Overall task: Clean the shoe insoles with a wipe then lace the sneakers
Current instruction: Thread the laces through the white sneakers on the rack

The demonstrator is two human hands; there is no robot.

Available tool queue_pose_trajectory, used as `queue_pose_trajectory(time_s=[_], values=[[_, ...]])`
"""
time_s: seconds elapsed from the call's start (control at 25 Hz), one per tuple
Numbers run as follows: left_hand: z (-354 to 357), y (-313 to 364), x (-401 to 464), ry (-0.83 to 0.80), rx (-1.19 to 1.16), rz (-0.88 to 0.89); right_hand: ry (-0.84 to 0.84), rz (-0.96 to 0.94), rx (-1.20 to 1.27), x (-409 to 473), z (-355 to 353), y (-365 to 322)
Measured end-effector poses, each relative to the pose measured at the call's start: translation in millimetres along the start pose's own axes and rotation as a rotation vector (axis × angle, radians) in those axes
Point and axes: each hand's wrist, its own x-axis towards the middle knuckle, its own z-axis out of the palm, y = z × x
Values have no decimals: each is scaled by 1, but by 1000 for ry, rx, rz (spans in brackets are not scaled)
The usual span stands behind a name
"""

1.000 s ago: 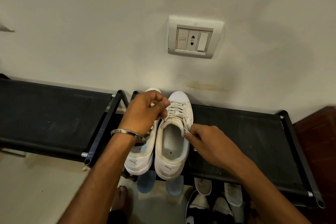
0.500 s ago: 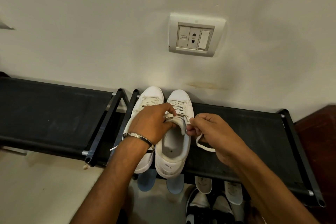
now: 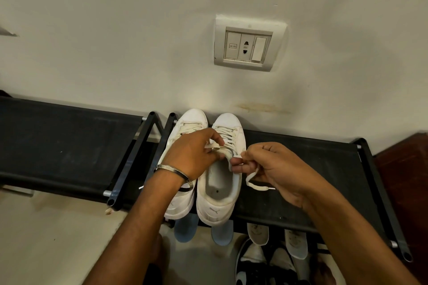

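Two white sneakers stand side by side on the black shoe rack [image 3: 301, 169], toes to the wall. The right sneaker [image 3: 218, 194] shows its open collar and pale insole. The left sneaker [image 3: 185, 127] is partly hidden under my left forearm. My left hand [image 3: 193, 152], with a metal bangle at the wrist, pinches the left end of the white lace [image 3: 253, 183] by the tongue of the right sneaker. My right hand [image 3: 271, 164] pinches the other lace end, whose tip trails onto the rack to the right of the shoe.
A second black rack [image 3: 58, 146] stands to the left. Blue insoles [image 3: 185, 230] and other shoes [image 3: 257, 261] lie on the floor below the rack. A wall socket plate [image 3: 247, 45] is on the cream wall above. A dark wooden surface [image 3: 405, 169] sits at the right.
My left hand moved from the left sneaker to the right sneaker's tongue and took a lace end. My right hand lifted, pulling the other lace end out to the right.
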Motion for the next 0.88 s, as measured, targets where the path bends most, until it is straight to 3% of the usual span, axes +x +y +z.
queue_pose_trajectory(time_s=[0.12, 0.32, 0.52, 0.72, 0.88], values=[[-16, 5, 2, 103, -449, -1, 9, 11, 59, -1, 2, -1], [-21, 12, -1, 69, -818, -68, 18, 30, 57, -3, 4, -4], [-31, 23, -4, 177, -537, -20, 41, -35, -62, -6, 8, -7], [-52, 50, -10, 219, -545, 115, 168, -252, -148, -14, 8, -39], [-71, 79, -15, 95, -335, 244, 231, -389, -270, -25, 8, -77]])
